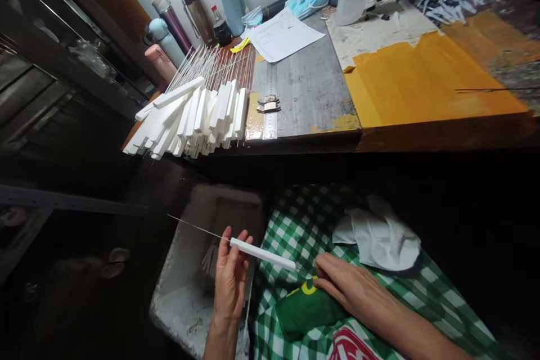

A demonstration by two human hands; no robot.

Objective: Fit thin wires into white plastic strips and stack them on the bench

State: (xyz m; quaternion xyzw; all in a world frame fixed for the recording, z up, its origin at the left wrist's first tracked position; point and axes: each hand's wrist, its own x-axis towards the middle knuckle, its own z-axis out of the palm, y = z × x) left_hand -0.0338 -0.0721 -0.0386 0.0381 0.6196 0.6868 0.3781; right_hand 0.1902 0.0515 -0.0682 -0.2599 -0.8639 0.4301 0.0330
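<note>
In the head view, the left hand [230,281] holds a white stick [265,254] over the edge of the bin [162,298] and the checked cloth [280,230]. The thumb and fingers pinch the stick at the end where a thin wire [198,228] comes out, and the fingertips are a bit spread. Holding it there seems to leave the rest of the stick bare, with its far end pointing to the right hand [346,284].

The right hand is near that end but does not touch it. Its fingers curl in close over a green cloth [307,315]. I cannot tell if they pinch anything. A white rag [379,236] lies just beyond it.

Up on the desk [304,90], more sticks lie in a pile [228,107]. Most of their wires point back to the wall and the thick ends hang over the front edge, maybe so they are easy to grab. A ruler [270,126] lies flat beside them. The bin sits low by the left hand, perhaps to catch bits.
</note>
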